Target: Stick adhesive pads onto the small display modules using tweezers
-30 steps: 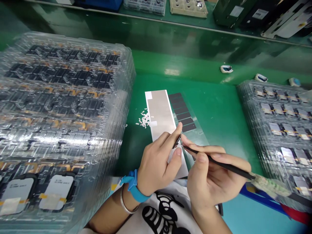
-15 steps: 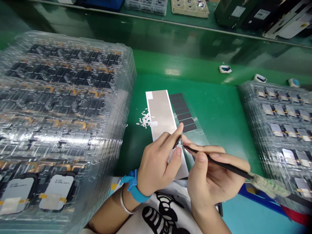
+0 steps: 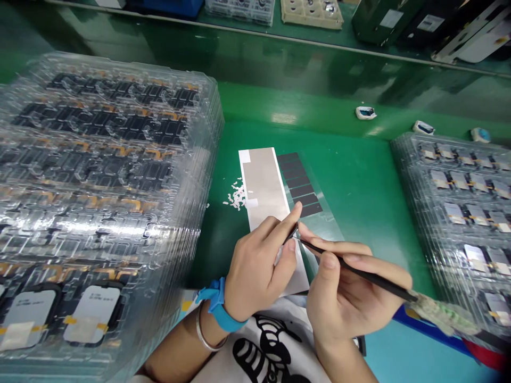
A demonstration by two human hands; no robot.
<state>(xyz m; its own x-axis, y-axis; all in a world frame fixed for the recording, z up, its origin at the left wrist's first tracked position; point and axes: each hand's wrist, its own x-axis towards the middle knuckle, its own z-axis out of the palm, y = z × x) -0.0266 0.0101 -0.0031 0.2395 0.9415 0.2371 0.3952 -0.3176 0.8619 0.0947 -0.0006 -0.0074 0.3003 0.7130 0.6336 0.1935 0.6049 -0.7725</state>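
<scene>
My left hand (image 3: 265,260), with a blue band at the wrist, pinches a small dark-edged flat part (image 3: 293,232) between thumb and fingers; most of it is hidden. In my right hand (image 3: 351,287) are slim black tweezers (image 3: 365,275), gripped like a pen, their rear wrapped in pale greenish material. Their tip meets the part or lies very close to it; I cannot tell which. Beneath the hands lies a long white-edged sheet (image 3: 263,183) with a greyish face. Beside it is a clear film (image 3: 325,218) bearing several black rectangular stickers (image 3: 299,178).
Tall stacked clear trays (image 3: 199,175) of black flat parts with orange flex strips fill the left. More stacked trays (image 3: 415,213) stand at right. Small white scraps (image 3: 238,196) lie beside the sheet. Small white-rimmed pieces (image 3: 365,113) sit toward the back, below a shelf (image 3: 239,26).
My right hand and the tweezers have shifted very slightly right. The left hand keeps its pinch on the part, nearly still.
</scene>
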